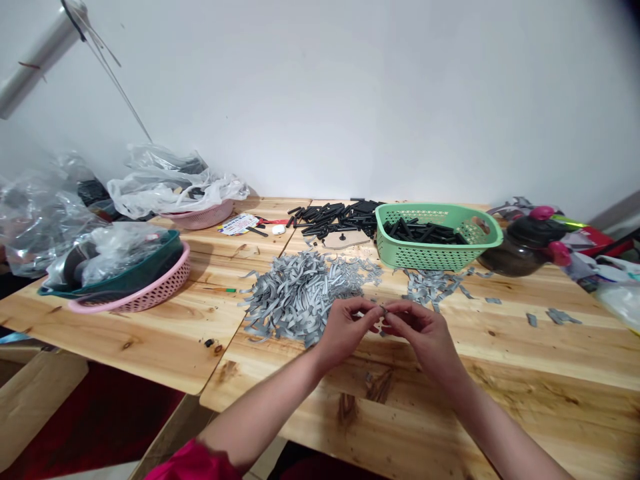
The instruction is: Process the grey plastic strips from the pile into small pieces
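Note:
My left hand (345, 330) and my right hand (425, 339) meet above the wooden table (480, 373), fingertips pinching a small grey piece (384, 310) between them. Its exact shape is too small to make out. Just left of my left hand lies a large heap of grey rubbery strips (300, 297). A smaller scatter of the same strips (433, 285) lies beyond my right hand. Farther back, a green plastic basket (437, 252) holds black tubes (425, 232), and more black tubes (335, 217) lie loose on the table.
A pink basket (131, 293) under a dark green tray (165, 257) holds plastic bags at left. Another pink basket (203, 217) stands behind it. A dark pot with pink knobs (525, 250) sits at back right. Several grey pieces (560, 317) lie right. The table's front edge runs near my arms.

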{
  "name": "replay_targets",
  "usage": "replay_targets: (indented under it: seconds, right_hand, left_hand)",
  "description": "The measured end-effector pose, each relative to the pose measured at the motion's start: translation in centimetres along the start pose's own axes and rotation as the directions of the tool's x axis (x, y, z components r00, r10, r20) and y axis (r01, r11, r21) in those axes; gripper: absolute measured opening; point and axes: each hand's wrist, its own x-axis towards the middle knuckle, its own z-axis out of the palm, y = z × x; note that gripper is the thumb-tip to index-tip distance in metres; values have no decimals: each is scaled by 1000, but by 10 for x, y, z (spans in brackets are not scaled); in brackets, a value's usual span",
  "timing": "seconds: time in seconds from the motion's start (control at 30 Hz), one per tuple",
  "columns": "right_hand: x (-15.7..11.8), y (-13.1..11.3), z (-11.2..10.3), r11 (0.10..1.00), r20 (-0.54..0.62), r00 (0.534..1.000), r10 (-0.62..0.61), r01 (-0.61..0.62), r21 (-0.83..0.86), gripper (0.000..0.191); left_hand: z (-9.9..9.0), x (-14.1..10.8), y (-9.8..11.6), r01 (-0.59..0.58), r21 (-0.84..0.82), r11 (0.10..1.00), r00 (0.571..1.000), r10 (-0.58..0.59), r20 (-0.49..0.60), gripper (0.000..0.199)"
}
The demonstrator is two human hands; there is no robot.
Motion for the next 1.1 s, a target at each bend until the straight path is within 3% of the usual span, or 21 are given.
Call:
replay_targets:
  seconds: [0.23,0.53,0.93,1.1]
  right_hand:
    - [-3,2,1,984,21,992,-121,123,-125,25]
    - [-4,-1,2,979,16,990,-139,139,-149,25]
    - [-6,-2,-2,988,50,991,-123,128,-92,16]
    - [-4,-2,-3,995,87,992,-91,95,-43,16]
  left_hand:
    - [-2,0,2,29,-6,1000,999,-29,20,31]
    - [0,-4,4,-20,39,999,1000,20,12,28]
    - [-5,-1,11,219,-268,938,964,-165,208,30]
    - [-11,3,4,270,-303,914,943,-188,274,31]
